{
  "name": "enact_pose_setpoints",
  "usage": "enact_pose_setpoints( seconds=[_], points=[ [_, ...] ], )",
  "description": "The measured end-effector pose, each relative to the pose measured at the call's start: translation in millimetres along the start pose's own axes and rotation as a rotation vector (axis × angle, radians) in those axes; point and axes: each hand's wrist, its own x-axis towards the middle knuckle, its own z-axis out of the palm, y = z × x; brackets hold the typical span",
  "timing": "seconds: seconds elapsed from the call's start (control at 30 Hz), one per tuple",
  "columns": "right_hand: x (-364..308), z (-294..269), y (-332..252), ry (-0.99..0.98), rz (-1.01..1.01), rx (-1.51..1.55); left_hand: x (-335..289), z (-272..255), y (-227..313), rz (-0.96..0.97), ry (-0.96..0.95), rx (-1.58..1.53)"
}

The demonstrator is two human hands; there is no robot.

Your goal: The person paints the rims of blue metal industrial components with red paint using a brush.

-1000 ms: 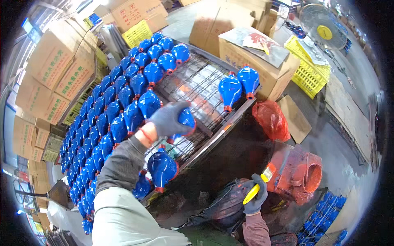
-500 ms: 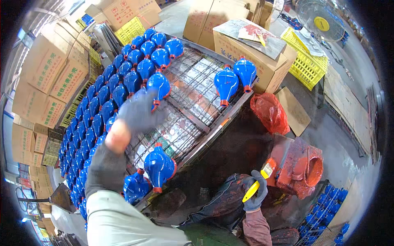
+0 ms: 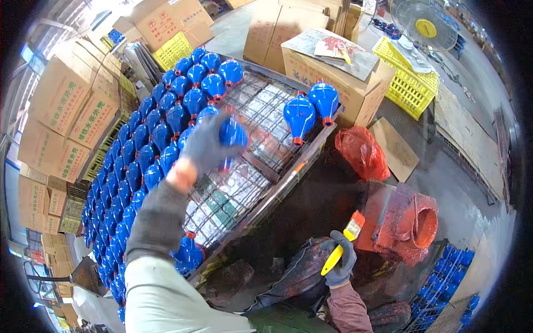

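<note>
My left hand [image 3: 208, 143], in a dark grey glove, is closed around a blue water meter housing [image 3: 234, 133] with red ends, above the wire-mesh rack [image 3: 222, 191]. Motion blurs this housing. Beside it, packed rows of similar blue housings [image 3: 161, 133] cover the rack's left part. One more housing [image 3: 189, 254] lies at the near edge, partly behind my left sleeve. My gloved right hand [image 3: 341, 260], low and to the right, grips a paintbrush [image 3: 335, 258] with a yellow handle and red-coated bristles pointing up.
Two blue housings [image 3: 300, 117] stand at the rack's far right corner. Right of the rack are a red plastic bag [image 3: 362, 152] and a red-stained container [image 3: 405, 222]. Cardboard boxes [image 3: 327, 83], a yellow crate [image 3: 408, 83] and a fan [image 3: 425, 28] stand beyond.
One housing is gone from the rack's near edge, and my left hand now has a housing farther up the mesh. My right hand stays low with the brush, shifted slightly left in view.
</note>
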Motion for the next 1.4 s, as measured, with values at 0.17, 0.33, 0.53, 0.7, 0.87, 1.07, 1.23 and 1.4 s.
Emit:
enact_pose_setpoints(
  seconds=[0.17, 0.33, 0.53, 0.7, 0.87, 1.07, 1.23, 1.4],
  points=[
    [-8.0, -10.4, 0.6, -0.052, -0.116, -0.101, 113.2, 40.4, -31.1, -0.185, -0.005, 0.332],
    [-14.9, -20.5, 12.9, -0.004, -0.056, -0.13, 130.8, 63.9, -28.0, -0.401, -0.108, 0.695],
    [-10.7, -25.3, 14.3, 0.052, -0.017, -0.089, 113.2, 98.5, 37.1, 0.147, -0.321, -0.504],
    [-13.1, -28.8, 5.3, -0.012, -0.08, -0.069, 112.3, 103.3, 81.7, 0.053, -0.176, -0.124],
    [-20.3, -31.8, 2.4, 0.069, -0.085, -0.077, 42.1, 45.3, 72.6, -0.023, -0.212, -0.106],
    [-16.3, -42.9, 14.2, 0.093, -0.114, -0.076, -55.8, 14.1, 41.9, -0.162, -0.347, -0.131],
    [-19.5, -43.6, 13.4, 0.098, -0.047, -0.104, -0.5, 17.2, 60.4, 0.258, -0.182, 0.19],
    [-29.5, -30.3, 2.0, 0.091, -0.148, -0.104, 147.5, 102.4, 129.5, 0.19, -0.034, -0.067]
  ],
)
